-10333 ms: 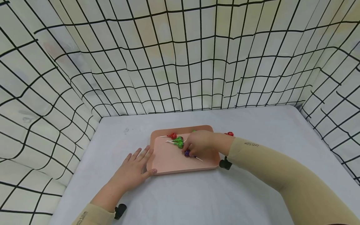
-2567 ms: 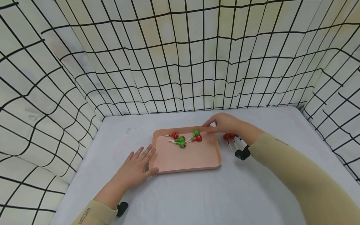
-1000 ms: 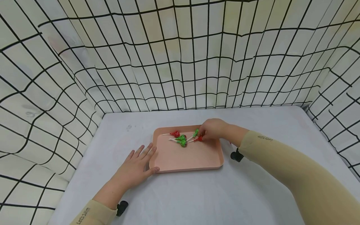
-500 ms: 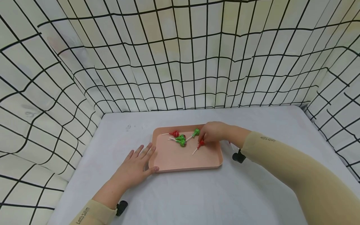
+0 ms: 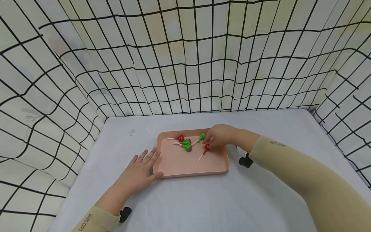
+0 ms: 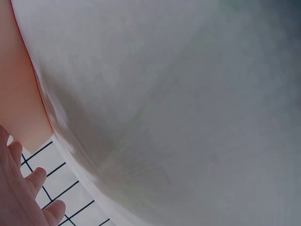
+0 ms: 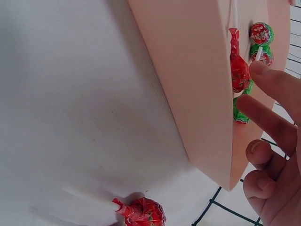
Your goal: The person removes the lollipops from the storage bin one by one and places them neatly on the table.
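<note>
My right hand reaches over the right half of a pink tray. Its thumb and index finger pinch the wrapped head of a red lollipop, whose white stick points toward the front left. The same red lollipop shows between those fingertips in the right wrist view. Just behind it lies a green lollipop. Two green lollipops cluster mid-tray, with another red lollipop at the back left. My left hand lies with straight, spread fingers against the tray's left edge, thumb at the front corner.
Beyond the tray's right side, a red lollipop lies on the white table; my right forearm mostly hides that spot in the head view. Black grid netting over pale cloth rises behind and along both sides.
My right hand came from the tray's back right corner to the red lollipop and turned its stick toward the front. The purple lollipop seen earliest is gone from the tray. My left hand stays put.
</note>
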`<state>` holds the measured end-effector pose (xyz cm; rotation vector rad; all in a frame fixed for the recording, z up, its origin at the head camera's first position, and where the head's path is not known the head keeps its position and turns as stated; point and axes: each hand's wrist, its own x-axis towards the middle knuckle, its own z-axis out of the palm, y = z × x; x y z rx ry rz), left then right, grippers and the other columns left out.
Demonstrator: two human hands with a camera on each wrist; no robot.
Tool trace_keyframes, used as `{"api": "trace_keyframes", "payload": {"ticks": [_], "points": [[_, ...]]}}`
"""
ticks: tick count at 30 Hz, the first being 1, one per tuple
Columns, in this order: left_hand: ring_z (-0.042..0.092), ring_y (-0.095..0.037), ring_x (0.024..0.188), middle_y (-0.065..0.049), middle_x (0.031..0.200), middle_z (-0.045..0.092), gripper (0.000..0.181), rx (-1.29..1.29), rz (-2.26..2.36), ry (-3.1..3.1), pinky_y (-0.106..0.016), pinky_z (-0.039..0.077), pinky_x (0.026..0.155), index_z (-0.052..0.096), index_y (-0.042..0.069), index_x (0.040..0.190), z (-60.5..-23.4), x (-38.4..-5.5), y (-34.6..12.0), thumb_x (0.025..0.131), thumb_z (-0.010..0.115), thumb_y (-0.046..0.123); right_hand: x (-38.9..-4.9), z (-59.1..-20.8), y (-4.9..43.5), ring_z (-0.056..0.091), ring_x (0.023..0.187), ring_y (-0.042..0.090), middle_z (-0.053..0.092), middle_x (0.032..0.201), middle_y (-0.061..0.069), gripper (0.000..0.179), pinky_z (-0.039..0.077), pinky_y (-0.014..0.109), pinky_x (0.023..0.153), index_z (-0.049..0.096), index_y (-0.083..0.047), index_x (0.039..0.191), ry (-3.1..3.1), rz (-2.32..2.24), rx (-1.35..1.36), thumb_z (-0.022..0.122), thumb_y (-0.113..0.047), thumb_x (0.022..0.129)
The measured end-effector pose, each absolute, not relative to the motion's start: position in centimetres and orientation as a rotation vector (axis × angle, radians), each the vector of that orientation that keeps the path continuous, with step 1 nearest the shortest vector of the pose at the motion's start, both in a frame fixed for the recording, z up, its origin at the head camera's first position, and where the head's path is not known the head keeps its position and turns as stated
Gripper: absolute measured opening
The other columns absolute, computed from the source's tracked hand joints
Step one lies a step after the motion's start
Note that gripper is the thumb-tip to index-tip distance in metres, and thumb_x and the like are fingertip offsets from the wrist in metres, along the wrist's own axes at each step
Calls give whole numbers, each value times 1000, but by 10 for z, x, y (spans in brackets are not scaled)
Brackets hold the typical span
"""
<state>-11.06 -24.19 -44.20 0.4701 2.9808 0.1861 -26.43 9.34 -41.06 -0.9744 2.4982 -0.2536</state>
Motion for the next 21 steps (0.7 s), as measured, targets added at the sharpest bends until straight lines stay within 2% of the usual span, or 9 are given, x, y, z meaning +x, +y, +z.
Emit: {"api": "trace_keyframes", "payload": {"ticks": [11, 21], "points": [[18, -36, 150, -2, 165, 18, 88, 472, 189, 2971, -61, 15, 118, 23, 20, 159, -441, -110, -242, 92, 46, 71, -265, -415, 91, 57, 95, 10, 70, 96, -16, 20, 49, 34, 93, 79, -28, 109, 2495, -217, -1008, 75, -31, 90], [17, -36, 150, -2, 165, 18, 89, 468, 192, 2971, -62, 15, 117, 23, 20, 159, -443, -110, -243, 91, 44, 74, -266, -416, 90, 55, 96, 12, 69, 99, -15, 19, 48, 35, 97, 79, -29, 109, 2472, -226, -1006, 72, -23, 92]]}}
